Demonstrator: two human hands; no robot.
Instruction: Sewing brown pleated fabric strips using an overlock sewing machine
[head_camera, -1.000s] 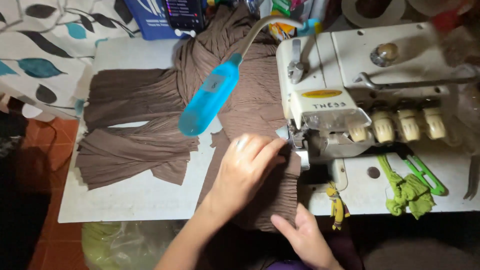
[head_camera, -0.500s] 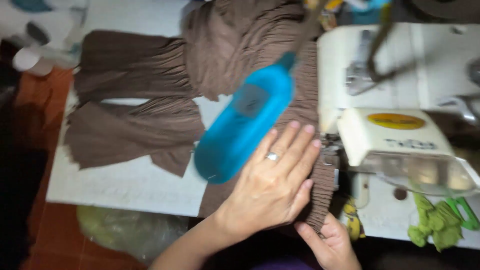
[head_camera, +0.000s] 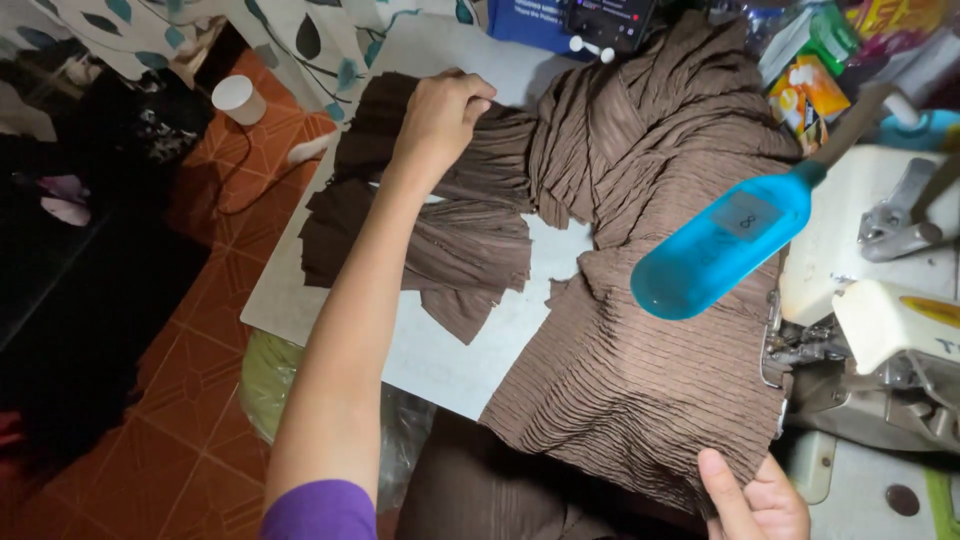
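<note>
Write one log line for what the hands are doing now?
left hand: gripping stacked brown pleated fabric pieces | right hand: pinching large brown pleated fabric panel edge | nearby: cream sewing machine

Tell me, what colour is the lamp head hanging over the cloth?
The lamp head is bright blue, seen clearly in the head view above the brown pleated fabric.

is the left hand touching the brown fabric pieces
Touching. The head view shows the left hand gripping the top brown fabric pieces, fingers curled over their edge.
</note>
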